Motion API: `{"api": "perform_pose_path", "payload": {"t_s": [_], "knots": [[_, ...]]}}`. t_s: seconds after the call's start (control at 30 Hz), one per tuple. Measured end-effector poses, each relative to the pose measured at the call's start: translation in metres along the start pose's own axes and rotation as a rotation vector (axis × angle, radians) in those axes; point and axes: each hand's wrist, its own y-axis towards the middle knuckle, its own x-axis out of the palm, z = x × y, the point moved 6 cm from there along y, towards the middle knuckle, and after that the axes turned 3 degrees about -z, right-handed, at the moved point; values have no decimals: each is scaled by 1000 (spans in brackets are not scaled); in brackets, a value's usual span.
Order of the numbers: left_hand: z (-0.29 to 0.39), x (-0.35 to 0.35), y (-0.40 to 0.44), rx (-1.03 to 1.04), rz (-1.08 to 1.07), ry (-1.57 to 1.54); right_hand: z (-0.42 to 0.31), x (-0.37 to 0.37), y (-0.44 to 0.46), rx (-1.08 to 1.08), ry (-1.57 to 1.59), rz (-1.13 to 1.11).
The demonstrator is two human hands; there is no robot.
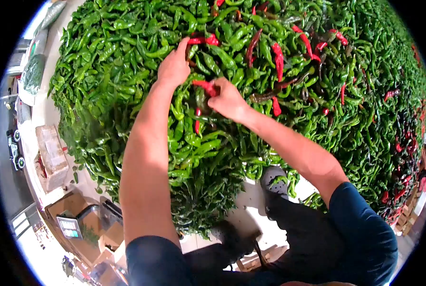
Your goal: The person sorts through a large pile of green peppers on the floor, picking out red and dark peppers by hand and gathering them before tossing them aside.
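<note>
**Both hands among red peppers on a green heap**

At far left, a light-brown cardboard box [53, 159] stands beside the broad heap of glossy green peppers [113, 62]. The left hand [174, 69] reaches over the heap, its arm extended almost straight, back of the hand upward. Its fingertips meet the near end of a long, shiny red pepper [211, 40] lying on the heap; whether they have closed on it, I cannot tell.

Just below and to the right, the right hand [229, 101] is curled tightly around a smooth, bright-red pepper [201, 84], whose end pokes out leftward. Its arm slants in from the lower right, bent at the elbow. The step in hand looks like gripping red peppers one by one; the next move would call for a firm pinch at left while the right keeps its hold. Farther right, a wrinkled, elongated red pepper [278, 62] lies untouched.
</note>
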Motion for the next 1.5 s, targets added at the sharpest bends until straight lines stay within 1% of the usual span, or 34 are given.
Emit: {"api": "perform_pose_path", "payload": {"t_s": [0.03, 0.07, 0.13, 0.2, 0.23, 0.33, 0.37, 0.4, 0.47, 0.5, 0.6, 0.63, 0.7, 0.8, 0.87, 0.9, 0.93, 1.0, 1.03, 1.07, 1.13, 1.17, 1.2, 1.23, 1.27, 1.3, 1.33, 1.37, 1.4, 1.43, 1.47, 1.5], "knots": [[1, 2, -5, 8, -7, -10, -1, -1, -2, 44, 97, 1], [1, 1, -6, 20, -7, -18, 1, 0, -3, -60, 57, 62], [0, 1, -7, 72, 10, -76, 9, 3, -8, 61, 59, -42], [-6, 4, -2, 88, 10, -146, 6, 1, -10, 124, 21, -85], [-11, 8, 2, 78, -48, -259, 5, 1, -11, 155, 4, -103], [-13, 9, 2, 121, 4, -273, -5, 7, -5, 53, -184, 30], [-17, 13, 2, 28, -42, -303, -6, 14, -3, 87, -232, -50], [-18, 13, 0, -49, -12, -263, -2, 20, -3, 123, -263, -122], [-18, 14, 2, -12, 9, -193, 9, 39, -2, 171, -221, -254], [-18, 14, 2, -13, 3, -205, 6, 38, -3, 174, -139, -163], [-13, 12, -1, -19, 2, -215, 19, 39, -10, 505, 490, -130], [-7, 10, -5, -30, 15, -203, 20, 38, -9, 473, 559, -80], [-1, 7, -8, -44, 49, -143, 20, 47, -10, 504, 541, -132], [-2, 10, -10, -27, 52, -240, 11, 60, -13, 494, 586, -248], [-12, 15, -8, 48, 69, -420, -3, 57, -20, 353, 488, -290], [-12, 15, -9, 83, 57, -540, -9, 57, -26, 297, 429, -355], [-12, 15, -10, 119, 46, -660, -3, 56, -25, 259, 404, -343], [-17, 14, -14, 61, 53, -730, 15, 50, -23, 185, 353, -316], [-18, 11, -16, 35, 67, -748, 4, 29, -26, 196, 195, -272], [-19, 7, -18, 9, 84, -765, -4, 11, -29, 299, 149, -275], [-19, 2, -21, -16, 52, -800, -10, -1, -29, 246, 304, -252], [-25, 2, -20, -29, 29, -815, -14, -6, -33, 211, 274, -293], [-29, 4, -19, -44, 4, -828, -12, -5, -37, 200, 316, -359], [-23, -4, -26, -62, -65, -742, -10, -3, -41, 190, 360, -424], [-16, -8, -36, -60, -187, -734, -9, -2, -44, 178, 403, -488], [-14, -10, -46, -58, -309, -722, -11, -7, -46, 191, 400, -501], [-13, -8, -53, -56, -432, -709, -14, -17, -44, 189, 377, -448], [-17, -4, -54, -104, -476, -662, -18, -27, -41, 187, 353, -395], [-14, -11, -49, -88, -347, -452, -20, -34, -37, 185, 327, -343], [-7, -19, -43, -72, -214, -244, -16, -40, -31, 226, 349, -241], [-2, -30, -35, -57, -76, -36, -17, -45, -27, 276, 479, -143], [-9, -20, -22, 8, 39, 52, -19, -48, -21, 245, 479, -125]]}}
